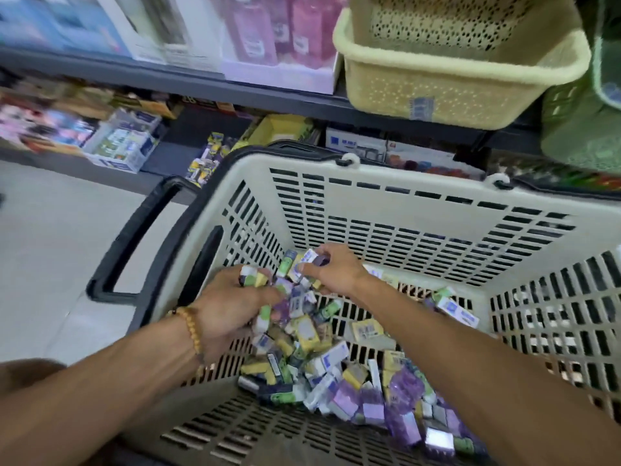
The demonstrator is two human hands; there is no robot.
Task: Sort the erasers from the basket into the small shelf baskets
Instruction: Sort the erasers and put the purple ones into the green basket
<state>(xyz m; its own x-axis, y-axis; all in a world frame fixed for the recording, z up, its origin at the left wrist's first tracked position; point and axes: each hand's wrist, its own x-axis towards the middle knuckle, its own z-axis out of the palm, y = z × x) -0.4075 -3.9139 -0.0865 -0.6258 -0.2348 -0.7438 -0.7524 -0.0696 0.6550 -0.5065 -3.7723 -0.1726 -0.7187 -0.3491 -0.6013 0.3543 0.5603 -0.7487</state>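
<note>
- Shopping basket (pixel 386 183): cream slotted plastic, black handles folded down; fills the lower frame. Holds the stock to be sorted.
- Erasers (pixel 322 371): loose heap of sleeved blocks in yellow, green, purple and white, piled from the basket's centre toward 5 o'clock; a few strays lie near the wall at 3 o'clock.
- Left hand (pixel 232 304): beaded bracelet at the wrist; fingers curled round a small clutch of erasers at the heap's 11 o'clock edge.
- Right hand (pixel 331 269): just beside the left, toward 1 o'clock; thumb and fingers pinch two or three erasers. Hands close together, not seen touching.
- Small shelf baskets: yellow perforated one (pixel 463 62) at 12 o'clock on the shelf above, green one (pixel 584 122) at 2 o'clock. Contents hidden from this angle.
- Step in hand, judged: gathering by colour before lifting out.
- Handling advice: keep each handful to one colour; close the grip fully before rising, since small blocks slip easily; clear the tall basket wall before heading for 12 o'clock; check the target basket's contents first.
</note>
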